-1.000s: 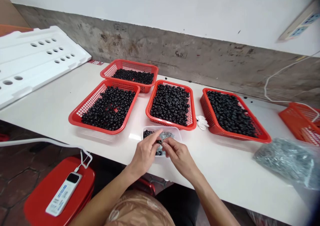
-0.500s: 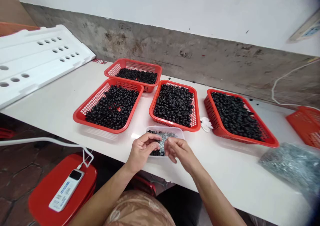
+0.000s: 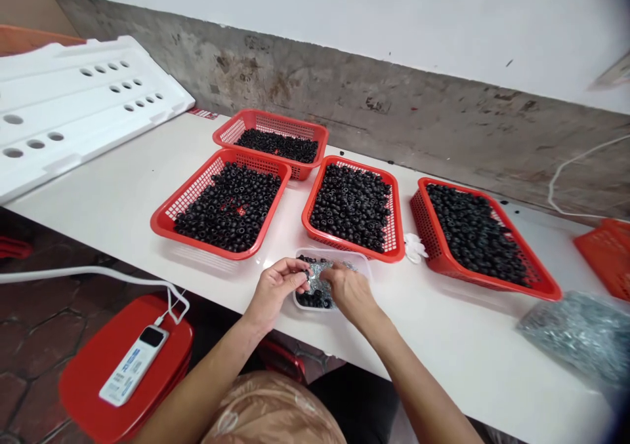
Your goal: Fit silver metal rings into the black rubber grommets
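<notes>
A clear plastic tub [image 3: 361,260] at the table's front edge holds small silvery metal pieces [image 3: 319,271] and black ring-like parts [image 3: 315,299]. At the tub's left side, my left hand [image 3: 278,288] pinches a small black part [image 3: 308,275] between thumb and fingertips. My right hand [image 3: 347,288] reaches over the tub from the right, fingers bent down into the metal pieces; its fingertips are partly hidden, and what they hold, if anything, cannot be made out.
Red baskets of black parts stand behind the tub: left [image 3: 165,226], back [image 3: 322,136], middle [image 3: 396,234] and right [image 3: 546,290]. A clear bag [image 3: 581,332] lies at right, white foam panels [image 3: 73,122] at left. A power bank [image 3: 132,365] rests on a red stool [image 3: 83,378].
My right hand has turned and lowered into the tub, its fingers now among the metal pieces. My left hand stays by the tub's left side. The view has shifted slightly.
</notes>
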`<state>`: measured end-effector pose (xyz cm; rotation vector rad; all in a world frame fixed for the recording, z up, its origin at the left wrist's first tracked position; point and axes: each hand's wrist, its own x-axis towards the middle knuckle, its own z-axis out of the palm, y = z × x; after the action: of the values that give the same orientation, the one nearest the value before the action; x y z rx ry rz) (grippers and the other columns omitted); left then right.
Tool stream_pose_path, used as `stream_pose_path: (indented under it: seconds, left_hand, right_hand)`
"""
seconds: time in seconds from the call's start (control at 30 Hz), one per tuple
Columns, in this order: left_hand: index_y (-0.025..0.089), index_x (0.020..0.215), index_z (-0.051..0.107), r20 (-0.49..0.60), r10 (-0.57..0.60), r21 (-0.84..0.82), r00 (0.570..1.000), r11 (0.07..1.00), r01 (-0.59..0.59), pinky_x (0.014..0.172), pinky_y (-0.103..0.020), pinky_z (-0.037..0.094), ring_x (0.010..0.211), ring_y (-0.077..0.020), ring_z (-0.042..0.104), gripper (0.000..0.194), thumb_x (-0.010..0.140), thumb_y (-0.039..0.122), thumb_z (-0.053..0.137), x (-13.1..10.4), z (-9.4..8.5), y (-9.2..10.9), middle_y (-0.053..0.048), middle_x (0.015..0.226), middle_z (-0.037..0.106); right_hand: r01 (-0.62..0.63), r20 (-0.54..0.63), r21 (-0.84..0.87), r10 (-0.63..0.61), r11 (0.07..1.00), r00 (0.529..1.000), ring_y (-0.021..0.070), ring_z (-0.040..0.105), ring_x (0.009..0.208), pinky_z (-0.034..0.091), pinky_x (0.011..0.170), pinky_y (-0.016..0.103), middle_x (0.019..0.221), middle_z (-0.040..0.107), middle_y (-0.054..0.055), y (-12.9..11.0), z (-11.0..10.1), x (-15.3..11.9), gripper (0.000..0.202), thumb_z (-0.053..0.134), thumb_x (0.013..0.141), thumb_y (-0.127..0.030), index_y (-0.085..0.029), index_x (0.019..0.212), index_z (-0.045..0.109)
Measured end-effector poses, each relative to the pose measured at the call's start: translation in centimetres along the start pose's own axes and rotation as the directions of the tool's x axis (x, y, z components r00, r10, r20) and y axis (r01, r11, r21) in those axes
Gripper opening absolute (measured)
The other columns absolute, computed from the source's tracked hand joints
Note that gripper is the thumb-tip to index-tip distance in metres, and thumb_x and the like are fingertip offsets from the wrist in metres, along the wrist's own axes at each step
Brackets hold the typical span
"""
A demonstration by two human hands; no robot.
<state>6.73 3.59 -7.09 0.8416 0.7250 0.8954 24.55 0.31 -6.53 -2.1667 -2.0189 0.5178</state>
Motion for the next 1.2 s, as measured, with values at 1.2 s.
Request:
stream_pose_path:
  seconds: [1.2]
  left_hand:
    - [0.014,0.093,0.074,0.215,-0.065,0.287,0.974,0.958,0.001,0.066,-0.025,0.050,0.070,-0.0144,0.066,0.018,0.084,0.029,0.070,-1.7,-0.7,-1.5,-0.006,0.080,0.071]
  right_hand:
    - [-0.094,0.011,-0.069,0.095,0.993,0.995,0.0253,0.071,0.085,0.044,0.070,0.029,0.090,0.076,0.012,-0.2,0.9,2.6,0.028,0.047,0.097,-0.026,-0.019,0.111,0.071]
